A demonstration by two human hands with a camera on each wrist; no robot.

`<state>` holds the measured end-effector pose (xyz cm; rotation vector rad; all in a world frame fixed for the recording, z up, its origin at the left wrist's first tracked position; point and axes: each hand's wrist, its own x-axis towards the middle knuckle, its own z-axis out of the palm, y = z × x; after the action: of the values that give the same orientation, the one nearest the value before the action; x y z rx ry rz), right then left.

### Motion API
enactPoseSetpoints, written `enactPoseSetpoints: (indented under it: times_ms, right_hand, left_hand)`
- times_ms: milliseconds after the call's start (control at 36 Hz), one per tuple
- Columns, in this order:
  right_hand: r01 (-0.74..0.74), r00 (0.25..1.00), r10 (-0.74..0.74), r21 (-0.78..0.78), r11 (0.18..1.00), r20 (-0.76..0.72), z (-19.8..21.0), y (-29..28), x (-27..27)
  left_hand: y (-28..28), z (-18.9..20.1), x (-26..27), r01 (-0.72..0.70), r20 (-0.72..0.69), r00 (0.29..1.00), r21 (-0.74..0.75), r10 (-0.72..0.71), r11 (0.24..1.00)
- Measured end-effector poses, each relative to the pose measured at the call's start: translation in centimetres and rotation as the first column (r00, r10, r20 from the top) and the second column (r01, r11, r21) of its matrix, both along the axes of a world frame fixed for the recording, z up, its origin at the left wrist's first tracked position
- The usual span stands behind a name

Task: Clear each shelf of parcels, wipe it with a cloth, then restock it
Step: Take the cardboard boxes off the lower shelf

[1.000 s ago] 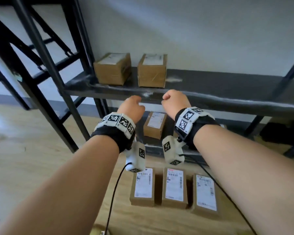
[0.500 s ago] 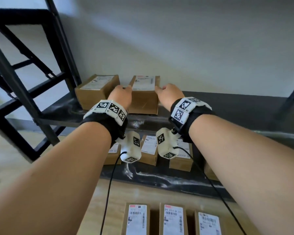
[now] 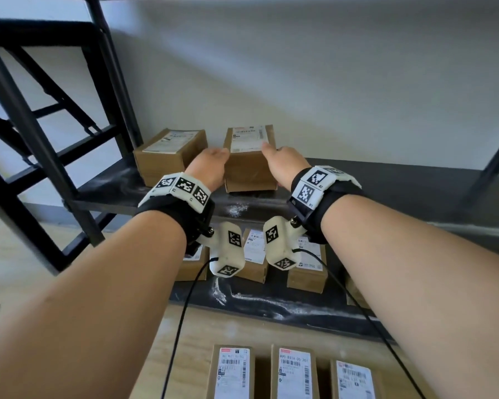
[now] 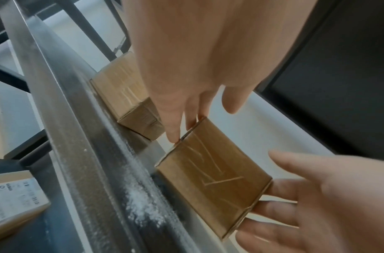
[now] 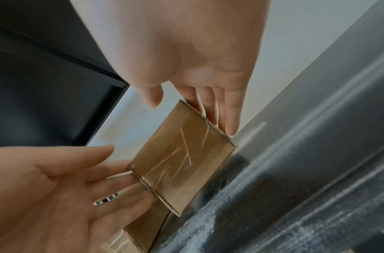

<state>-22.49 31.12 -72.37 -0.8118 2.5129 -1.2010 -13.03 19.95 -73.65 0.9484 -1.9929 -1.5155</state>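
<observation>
The black metal shelf [image 3: 386, 182] carries two cardboard parcels near its left end, and white dust lies along its front lip. On the lower shelf [image 3: 271, 300] stand more labelled parcels, and three others lie on the wooden floor [image 3: 55, 283] in front.

The right-hand parcel [image 3: 249, 159] is the one in hand. It sits flat on the shelf, white label up, its long axis running from the front edge back toward the wall, a short end facing the person. The neighbouring parcel [image 3: 170, 155] lies just beside it, turned slightly, its long axis also roughly front to back.

The left hand [image 3: 211, 165] has straight fingers laid against the parcel's left side, in the gap between the two boxes; the right hand [image 3: 283, 165] mirrors it on the right side. Both wrist views show flat fingers pressing the sides with thumbs free, so the box is squeezed between open palms rather than wrapped.

To lift it well, the person should probably press evenly from both sides, keep the box level, and draw it straight forward so the left fingers do not drag the neighbour along.
</observation>
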Motion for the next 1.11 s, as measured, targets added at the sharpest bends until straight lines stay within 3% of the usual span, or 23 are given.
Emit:
enactPoseSetpoints:
  times_ms: [167, 278, 444, 556, 694, 833, 1111]
  right_hand:
    - [0.043, 0.997, -0.046, -0.039, 0.998, -0.065, 1.5, 1.3, 1.3]
    - [0.066, 0.994, -0.075, -0.100, 0.993, -0.081, 2.0, 1.5, 3.1]
    - [0.004, 0.997, -0.016, -0.168, 0.986, -0.071, 2.1, 2.2, 7.7]
    - [-0.114, 0.993, 0.114, -0.133, 0.984, -0.009, 0.8, 2.6, 11.8]
    - [-0.225, 0.969, 0.232, -0.093, 0.970, 0.083, -1.3, 3.0, 16.4]
    - [-0.246, 0.956, 0.255, -0.075, 0.966, 0.143, -4.0, 3.1, 19.7]
    - [-0.332, 0.929, 0.300, 0.131, 0.934, 0.216, -12.6, 1.4, 21.9]
  left_hand:
    - [1.7, 2.1, 2.6, -0.029, -0.131, 0.991, 0.013, 0.031, 0.999]
    - [2.7, 3.2, 4.4, -0.105, -0.123, 0.987, 0.007, 0.105, 0.994]
    - [3.6, 3.3, 9.0, -0.279, -0.088, 0.957, 0.001, 0.278, 0.960]
    - [4.6, 2.2, 12.9, -0.370, -0.078, 0.926, -0.004, 0.369, 0.929]
    - [5.6, 0.5, 17.3, -0.431, -0.070, 0.900, -0.012, 0.430, 0.902]
    - [6.0, -2.1, 20.4, -0.486, 0.037, 0.873, -0.013, 0.486, 0.874]
    - [4.5, -11.8, 23.3, -0.578, 0.230, 0.806, 0.111, 0.545, 0.808]
